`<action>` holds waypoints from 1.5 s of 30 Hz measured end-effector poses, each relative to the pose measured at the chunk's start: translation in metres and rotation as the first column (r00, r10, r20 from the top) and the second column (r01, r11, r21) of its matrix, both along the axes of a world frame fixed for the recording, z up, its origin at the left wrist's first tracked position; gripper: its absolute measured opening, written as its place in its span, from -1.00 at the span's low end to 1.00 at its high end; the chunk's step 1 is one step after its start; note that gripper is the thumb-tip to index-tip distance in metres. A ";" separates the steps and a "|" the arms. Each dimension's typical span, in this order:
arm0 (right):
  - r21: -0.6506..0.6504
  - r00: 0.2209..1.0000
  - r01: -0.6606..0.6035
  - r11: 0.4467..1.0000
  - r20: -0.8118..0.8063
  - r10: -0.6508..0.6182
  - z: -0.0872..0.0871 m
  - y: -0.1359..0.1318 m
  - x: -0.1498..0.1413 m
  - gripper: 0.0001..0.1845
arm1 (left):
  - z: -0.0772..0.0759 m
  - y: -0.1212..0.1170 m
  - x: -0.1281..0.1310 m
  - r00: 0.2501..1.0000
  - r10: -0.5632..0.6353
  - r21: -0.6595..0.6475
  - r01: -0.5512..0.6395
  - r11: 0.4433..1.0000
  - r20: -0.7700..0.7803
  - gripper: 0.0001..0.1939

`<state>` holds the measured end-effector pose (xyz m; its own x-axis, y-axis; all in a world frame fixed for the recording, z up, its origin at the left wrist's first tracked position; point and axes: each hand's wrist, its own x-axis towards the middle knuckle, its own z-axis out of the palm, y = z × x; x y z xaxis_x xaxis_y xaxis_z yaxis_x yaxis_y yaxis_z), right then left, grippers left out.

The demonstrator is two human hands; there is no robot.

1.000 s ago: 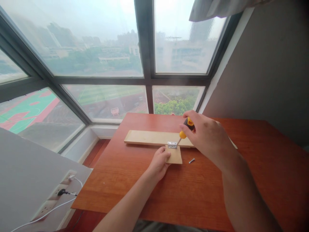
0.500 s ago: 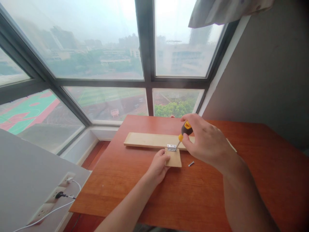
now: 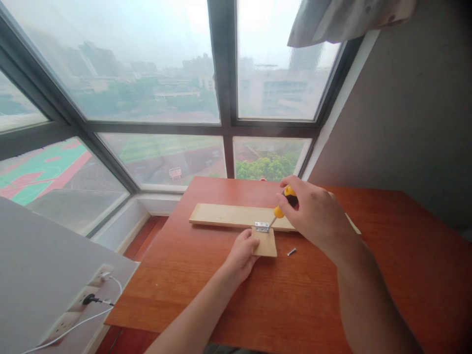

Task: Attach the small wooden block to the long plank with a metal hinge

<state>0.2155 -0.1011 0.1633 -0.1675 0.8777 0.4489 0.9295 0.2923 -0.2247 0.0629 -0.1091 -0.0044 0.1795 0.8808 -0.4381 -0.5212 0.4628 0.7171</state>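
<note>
Fingers of the right hand (image 3: 319,216) grasp the yellow-and-black screwdriver (image 3: 279,212) right of centre while the left hand (image 3: 241,253) pinches the small board (image 3: 266,244), its metal hinge (image 3: 262,226) uppermost, at lower middle, where steady pressure along the tool's axis should best prevent slipping.

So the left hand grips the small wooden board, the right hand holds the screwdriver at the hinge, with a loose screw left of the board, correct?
No: in the head view the loose screw lies right of the small wooden board. The left hand, right hand, screwdriver and hinge are as stated.
</note>
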 end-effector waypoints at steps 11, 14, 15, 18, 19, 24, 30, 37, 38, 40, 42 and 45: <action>0.015 1.000 0.021 1.000 0.003 -0.021 -0.002 0.001 0.005 -0.86 | 0.001 0.002 0.000 1.000 0.007 -0.011 -0.007 1.000 -0.004 -0.67; -0.021 0.994 -0.100 0.995 -0.040 0.099 -0.002 -0.003 0.008 -0.69 | 0.002 0.000 0.000 1.000 0.005 -0.006 -0.005 1.000 0.003 -0.68; -0.030 0.990 -0.132 0.991 -0.047 0.131 -0.001 -0.004 0.009 -0.64 | 0.002 0.000 0.000 1.000 0.005 -0.005 -0.005 1.000 0.004 -0.69; -0.022 0.997 -0.074 0.997 -0.012 0.073 0.000 -0.005 0.009 -0.77 | 0.002 -0.001 0.000 1.000 0.004 -0.001 -0.004 1.000 0.003 -0.70; -0.008 1.000 -0.013 1.000 0.014 0.013 0.001 -0.004 0.008 -0.82 | 0.002 -0.001 0.000 1.000 0.004 -0.002 -0.004 1.000 0.003 -0.70; 0.015 0.997 0.070 0.997 0.035 -0.071 -0.001 0.002 0.007 -0.84 | 0.001 0.000 0.000 1.000 0.011 -0.013 -0.011 1.000 -0.001 -0.69; -0.012 0.997 -0.076 0.997 -0.033 0.076 -0.001 -0.001 0.007 -0.72 | 0.001 0.001 0.001 1.000 0.016 -0.020 -0.016 1.000 0.007 -0.68; -0.001 0.996 0.080 0.997 0.031 -0.080 0.000 0.003 0.007 -0.80 | 0.002 0.001 0.000 1.000 0.014 -0.030 -0.014 0.999 0.004 -0.69; 0.002 0.998 0.060 0.998 0.015 -0.060 0.000 0.003 0.008 -0.81 | 0.002 0.001 0.001 1.000 0.015 -0.029 -0.015 0.999 0.007 -0.69; -0.003 1.000 -0.023 1.000 -0.012 0.023 0.000 0.002 0.011 -0.72 | 0.002 0.001 0.001 1.000 0.019 -0.025 -0.018 1.000 0.015 -0.68; -0.010 0.993 -0.116 0.993 -0.009 0.116 0.000 0.000 0.013 -0.56 | 0.002 0.001 0.001 1.000 0.022 -0.023 -0.022 0.999 0.017 -0.67; 0.016 0.997 -0.078 0.997 0.031 0.077 0.002 -0.003 0.012 -0.59 | 0.002 0.002 0.001 1.000 0.024 -0.028 -0.024 0.999 0.008 -0.67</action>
